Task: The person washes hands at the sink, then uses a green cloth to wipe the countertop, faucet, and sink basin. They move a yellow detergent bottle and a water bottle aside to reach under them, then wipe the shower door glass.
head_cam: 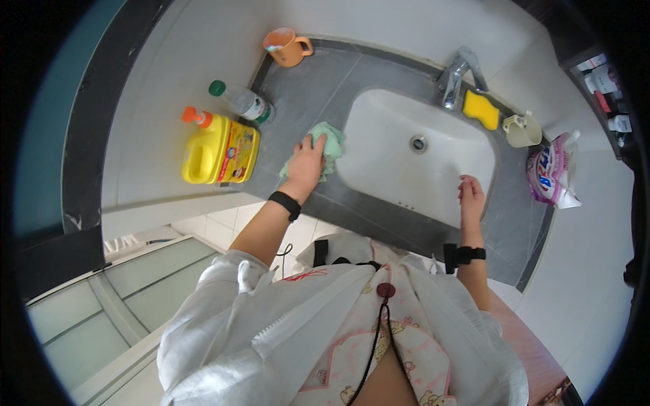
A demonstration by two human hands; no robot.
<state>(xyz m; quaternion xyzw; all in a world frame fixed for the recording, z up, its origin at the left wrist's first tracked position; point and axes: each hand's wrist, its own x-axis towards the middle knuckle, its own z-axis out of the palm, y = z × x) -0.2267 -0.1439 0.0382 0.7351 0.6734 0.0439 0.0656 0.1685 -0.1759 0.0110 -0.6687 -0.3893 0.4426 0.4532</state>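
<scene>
My left hand (306, 161) presses down on a crumpled light green cloth (332, 142), which lies on the grey stone countertop (304, 91) against the left rim of the white sink basin (391, 122). Part of the cloth is hidden under the palm and fingers. Over the front right part of the basin is my right hand (471, 195), its fingers loosely curled; nothing shows in it. Both wrists wear black straps. A chrome faucet (458, 76) stands behind the basin, with a yellow sponge (481, 109) to its right.
Left of the cloth stand a yellow pump jug (221, 149) and a clear plastic bottle (244, 103) with a green cap. An orange mug (288, 48) is in the back left corner. At the right are a cream cup (522, 130) and a purple-and-white plastic pouch (552, 170).
</scene>
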